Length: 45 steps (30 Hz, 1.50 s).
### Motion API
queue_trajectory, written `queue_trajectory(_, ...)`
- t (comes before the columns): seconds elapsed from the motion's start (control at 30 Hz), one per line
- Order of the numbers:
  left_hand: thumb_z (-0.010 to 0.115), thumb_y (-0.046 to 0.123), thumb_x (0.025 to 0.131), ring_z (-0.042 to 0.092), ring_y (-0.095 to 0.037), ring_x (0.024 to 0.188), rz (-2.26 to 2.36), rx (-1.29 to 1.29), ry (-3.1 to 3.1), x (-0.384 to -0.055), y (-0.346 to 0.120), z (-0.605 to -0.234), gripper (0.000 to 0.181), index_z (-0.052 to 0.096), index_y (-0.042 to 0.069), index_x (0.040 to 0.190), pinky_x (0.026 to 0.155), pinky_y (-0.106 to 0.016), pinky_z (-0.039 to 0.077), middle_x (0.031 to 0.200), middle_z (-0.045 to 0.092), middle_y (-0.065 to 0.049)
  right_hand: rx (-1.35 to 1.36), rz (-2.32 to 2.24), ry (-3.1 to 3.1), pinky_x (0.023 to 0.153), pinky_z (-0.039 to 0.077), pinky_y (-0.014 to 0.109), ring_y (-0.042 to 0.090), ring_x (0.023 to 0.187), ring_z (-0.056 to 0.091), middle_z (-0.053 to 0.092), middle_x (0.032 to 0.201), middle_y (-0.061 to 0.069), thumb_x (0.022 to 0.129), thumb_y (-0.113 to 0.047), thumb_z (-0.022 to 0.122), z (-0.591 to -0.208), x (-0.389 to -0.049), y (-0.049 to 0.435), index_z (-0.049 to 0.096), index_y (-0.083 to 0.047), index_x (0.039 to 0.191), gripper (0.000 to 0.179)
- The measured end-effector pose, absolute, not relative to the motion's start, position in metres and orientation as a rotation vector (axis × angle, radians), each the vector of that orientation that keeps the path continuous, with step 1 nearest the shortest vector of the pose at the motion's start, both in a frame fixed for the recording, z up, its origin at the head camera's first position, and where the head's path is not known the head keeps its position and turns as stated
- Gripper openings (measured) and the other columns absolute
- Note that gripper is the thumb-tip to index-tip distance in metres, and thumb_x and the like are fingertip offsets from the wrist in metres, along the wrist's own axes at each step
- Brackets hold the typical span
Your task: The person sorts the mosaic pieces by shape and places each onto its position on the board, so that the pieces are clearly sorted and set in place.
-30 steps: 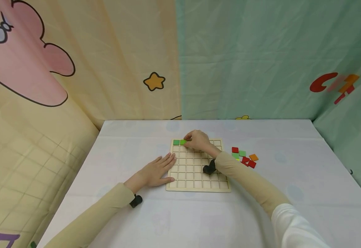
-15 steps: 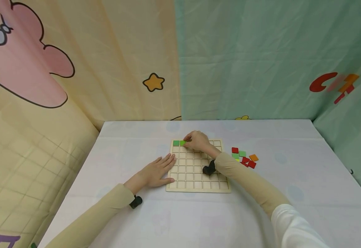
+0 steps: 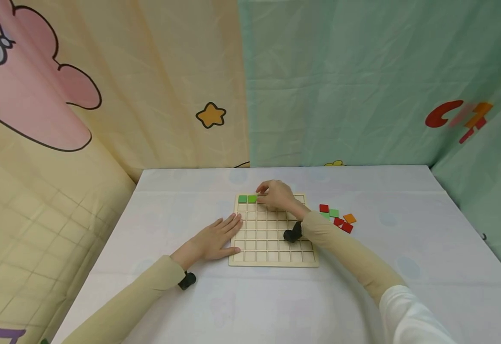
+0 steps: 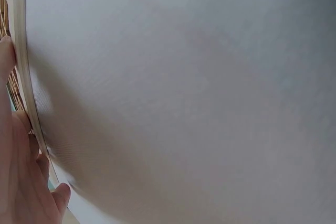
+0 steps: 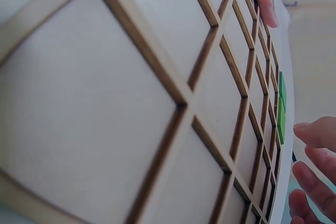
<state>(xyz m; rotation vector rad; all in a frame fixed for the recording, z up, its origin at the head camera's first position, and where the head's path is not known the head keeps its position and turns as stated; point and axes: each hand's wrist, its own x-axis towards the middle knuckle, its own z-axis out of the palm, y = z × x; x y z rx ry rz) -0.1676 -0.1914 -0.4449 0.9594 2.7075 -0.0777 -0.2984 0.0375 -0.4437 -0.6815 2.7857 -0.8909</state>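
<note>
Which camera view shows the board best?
The head view: the board shows all four corners, though the right hand covers part. The right wrist view crops it, close up; the left wrist view shows mainly one edge.

Extends left arm (image 3: 130, 298) inward from 7 o'clock, angled toward 2 o'clock. Lays left hand (image 3: 213, 239) flat with its back upward, left fingers (image 3: 229, 227) straight toward 2 o'clock, left thumb (image 3: 229, 252) held apart toward 3 o'clock. Extends right arm (image 3: 357, 258) from 5 o'clock, angled toward 10. Sets right hand (image 3: 278, 196) at 2 o'clock from the left, with right fingers (image 3: 265, 185) loosely bent toward 9 o'clock, parted from right thumb (image 3: 264, 199).
</note>
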Motion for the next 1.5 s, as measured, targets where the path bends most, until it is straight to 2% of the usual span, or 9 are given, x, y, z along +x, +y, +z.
queue_trajectory(0.33, 0.036, 0.059, 0.098, 0.007, -0.027, 0.151, -0.056, 0.957, 2.699, -0.166, -0.191, -0.444, 0.082, 0.012, 0.005, 0.154, 0.120, -0.050, 0.018, 0.163, 0.006, -0.011, -0.655, -0.948, 2.799, 0.075, 0.050, 0.036, 0.016, 0.077, 0.063, 0.070, 0.105, 0.002, 0.085, -0.031, 0.070, -0.431, -0.292, 0.053, 0.069, -0.015, 0.106, 0.026)
queue_trajectory(0.53, 0.036, 0.059, 0.097, 0.008, -0.027, 0.151, -0.051, 0.950, 2.706, -0.164, -0.192, -0.444, 0.082, 0.012, 0.005, 0.154, 0.120, -0.049, 0.019, 0.163, 0.007, -0.011, -0.642, -0.951, 2.820, 0.066, 0.048, 0.031, 0.013, 0.068, 0.060, 0.070, 0.105, 0.002, 0.084, -0.031, 0.072, -0.425, -0.289, 0.065, 0.068, -0.013, 0.105, 0.027)
queue_trajectory(0.73, 0.039, 0.056, 0.098, 0.011, -0.030, 0.150, -0.020, 0.978, 2.715, -0.163, -0.193, -0.443, 0.080, 0.016, 0.002, 0.153, 0.119, -0.051, 0.021, 0.162, 0.011, -0.015, -0.637, -0.951, 2.842, 0.062, 0.045, 0.029, 0.015, 0.069, 0.059, 0.070, 0.105, 0.003, 0.084, -0.030, 0.072, -0.422, -0.284, 0.078, 0.067, -0.012, 0.103, 0.027)
queue_trajectory(1.07, 0.037, 0.058, 0.098, 0.009, -0.028, 0.150, -0.040, 0.964, 2.714, -0.163, -0.193, -0.445, 0.082, 0.013, 0.004, 0.154, 0.120, -0.049, 0.020, 0.162, 0.008, -0.013, -0.642, -0.976, 2.882, 0.057, 0.042, 0.029, 0.016, 0.066, 0.055, 0.069, 0.104, 0.006, 0.084, -0.030, 0.074, -0.417, -0.282, 0.106, 0.066, -0.010, 0.101, 0.028)
queue_trajectory(1.5, 0.035, 0.061, 0.097, 0.007, -0.026, 0.151, -0.058, 0.963, 2.718, -0.165, -0.192, -0.444, 0.083, 0.012, 0.006, 0.154, 0.121, -0.048, 0.018, 0.163, 0.006, -0.011, -0.572, -1.012, 2.939, 0.058, 0.043, 0.029, 0.019, 0.070, 0.056, 0.070, 0.102, 0.008, 0.080, -0.025, 0.077, -0.411, -0.278, 0.146, 0.066, -0.008, 0.101, 0.029)
